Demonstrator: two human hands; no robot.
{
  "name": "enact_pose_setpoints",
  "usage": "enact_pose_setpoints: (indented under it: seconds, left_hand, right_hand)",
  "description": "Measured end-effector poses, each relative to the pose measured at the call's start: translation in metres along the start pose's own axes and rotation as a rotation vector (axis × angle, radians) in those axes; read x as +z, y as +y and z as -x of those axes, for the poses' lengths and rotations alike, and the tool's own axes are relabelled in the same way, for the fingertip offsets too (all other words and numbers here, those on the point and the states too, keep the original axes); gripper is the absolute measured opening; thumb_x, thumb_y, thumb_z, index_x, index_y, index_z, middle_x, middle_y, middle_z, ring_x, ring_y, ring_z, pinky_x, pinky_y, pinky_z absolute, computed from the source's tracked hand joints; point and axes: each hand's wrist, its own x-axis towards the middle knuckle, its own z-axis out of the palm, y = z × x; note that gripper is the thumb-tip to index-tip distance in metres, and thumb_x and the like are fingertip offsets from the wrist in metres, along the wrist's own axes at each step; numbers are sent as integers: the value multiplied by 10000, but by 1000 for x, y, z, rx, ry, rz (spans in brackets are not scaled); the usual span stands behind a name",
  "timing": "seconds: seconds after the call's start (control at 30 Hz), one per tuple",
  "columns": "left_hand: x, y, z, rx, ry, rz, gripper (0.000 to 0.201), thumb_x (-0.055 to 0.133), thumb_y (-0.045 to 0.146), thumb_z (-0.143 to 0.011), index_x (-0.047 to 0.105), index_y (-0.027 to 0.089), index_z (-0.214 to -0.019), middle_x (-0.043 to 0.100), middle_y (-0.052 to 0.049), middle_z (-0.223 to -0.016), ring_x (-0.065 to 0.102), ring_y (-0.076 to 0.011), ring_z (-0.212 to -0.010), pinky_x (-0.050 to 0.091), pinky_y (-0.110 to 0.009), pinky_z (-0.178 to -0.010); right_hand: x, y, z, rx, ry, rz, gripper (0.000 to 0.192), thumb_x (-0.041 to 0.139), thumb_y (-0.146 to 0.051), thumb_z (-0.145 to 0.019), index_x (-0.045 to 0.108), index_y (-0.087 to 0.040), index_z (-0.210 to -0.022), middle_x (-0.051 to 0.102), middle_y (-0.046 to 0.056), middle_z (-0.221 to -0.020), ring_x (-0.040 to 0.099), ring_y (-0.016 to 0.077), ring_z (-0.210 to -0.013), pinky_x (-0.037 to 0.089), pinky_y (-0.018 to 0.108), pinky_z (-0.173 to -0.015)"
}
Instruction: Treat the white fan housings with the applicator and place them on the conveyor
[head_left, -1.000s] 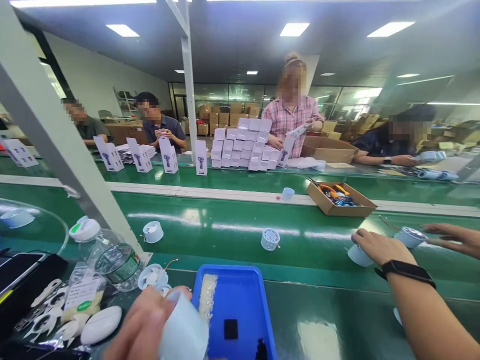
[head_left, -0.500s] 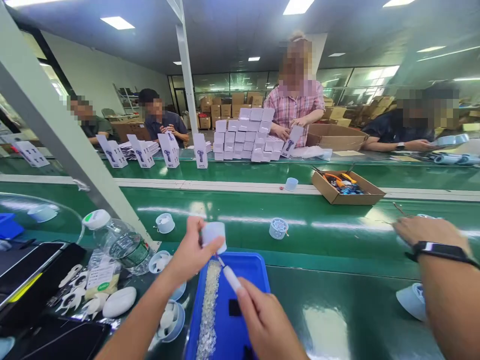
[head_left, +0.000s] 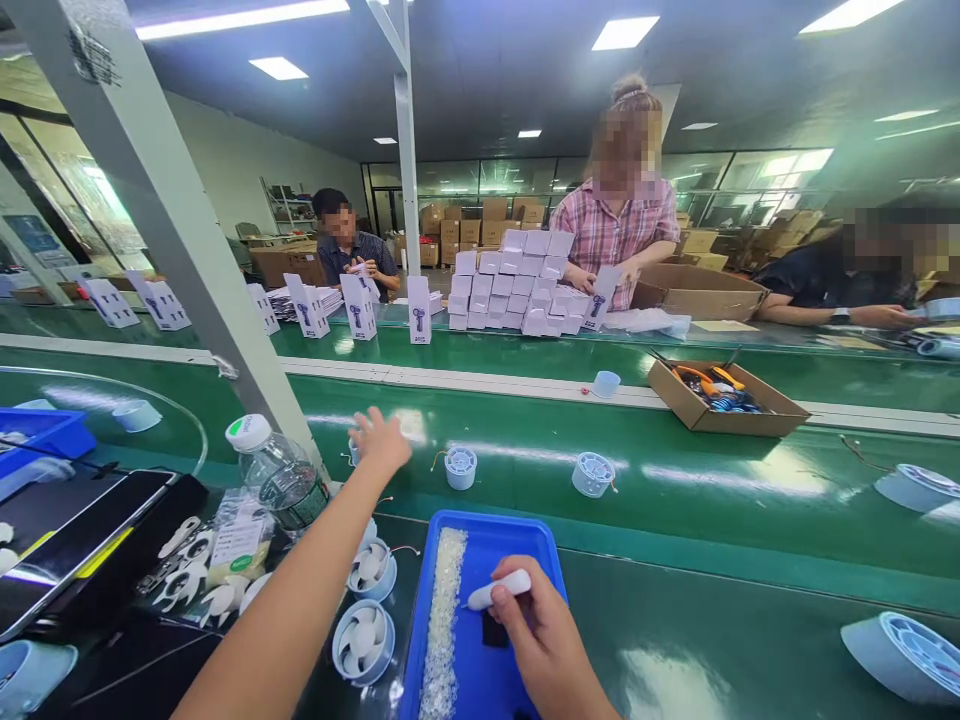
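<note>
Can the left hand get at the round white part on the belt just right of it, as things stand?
Probably yes. The left hand is stretched out over the green belt, and the round white part sits close beside it with nothing between them.

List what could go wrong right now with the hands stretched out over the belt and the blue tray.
1. The left hand reaches over a small round part on the green belt, right beside the water bottle; the forearm might knock it over.
2. The right hand holds a white pen-like tool over the blue tray; a slip might scatter the strip of tiny clear bits.
</note>
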Motion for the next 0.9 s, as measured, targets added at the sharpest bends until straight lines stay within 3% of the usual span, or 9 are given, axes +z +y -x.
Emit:
enact_pose_setpoints:
  seconds: [0.13, 0.27, 0.43, 0.57, 0.7, 0.8, 0.9]
  left_hand:
    - [-4, -23, -6, -130, -51, -77, 377, 603, 301, -859, 545, 191, -1214, 544, -103, -1284, 568, -273, -1083, 492, -497, -866]
    - [-6, -22, -2, -53, -42, -73, 340, 588, 304, -870, 560, 194, -1191, 563, -99, -1256, 587, -255, -1045, 505, -473, -845]
    - [-21, -4, 13, 105, 2, -1, 322, 589, 305, -868, 576, 188, -1167, 554, -99, -1271, 566, -265, -1082, 474, -501, -885]
    - [-45, 10, 38, 201, 32, 146, 281, 607, 290, -848, 601, 181, -1107, 549, -93, -1255, 538, -268, -1094, 449, -503, -899]
    - [-68, 16, 73, 268, 40, 358, 235, 596, 255, -806, 657, 229, -1032, 516, -78, -1168, 549, -246, -1009, 472, -393, -843]
    - [-80, 13, 100, 285, 29, 492, 258, 558, 349, -814, 652, 271, -1042, 486, -59, -1186, 587, -211, -874, 501, -327, -714]
    - [-85, 7, 123, 265, -4, 670, 264, 603, 432, -777, 665, 295, -994, 503, -47, -1218, 594, -231, -892, 504, -306, -670]
  right_hand:
    - [6, 4, 0, -25, 98, -40, 280, 507, -467, -900, 597, -203, -920, 601, 10, -790, 582, 155, -692, 474, 233, -620]
    - [7, 6, -1, 6, 92, -66, 306, 511, -497, -887, 594, -205, -920, 596, 9, -786, 580, 162, -686, 480, 251, -639]
    - [7, 8, -2, 10, 71, -51, 300, 507, -497, -889, 588, -211, -930, 590, 7, -795, 575, 163, -692, 470, 255, -637]
    - [5, 6, 0, -50, 122, 46, 269, 489, -464, -908, 588, -215, -920, 600, 10, -801, 577, 165, -698, 470, 256, -667]
    - [0, 8, 1, -172, 174, 213, 199, 467, -391, -931, 569, -224, -895, 586, 10, -785, 565, 159, -687, 465, 236, -653]
    - [-7, 7, -2, -260, 100, 307, 149, 451, -324, -942, 541, -229, -872, 557, -3, -741, 540, 145, -639, 455, 219, -604]
    - [-14, 1, -5, -215, 67, 317, 152, 435, -326, -952, 529, -230, -882, 547, -11, -739, 517, 140, -637, 443, 218, -603]
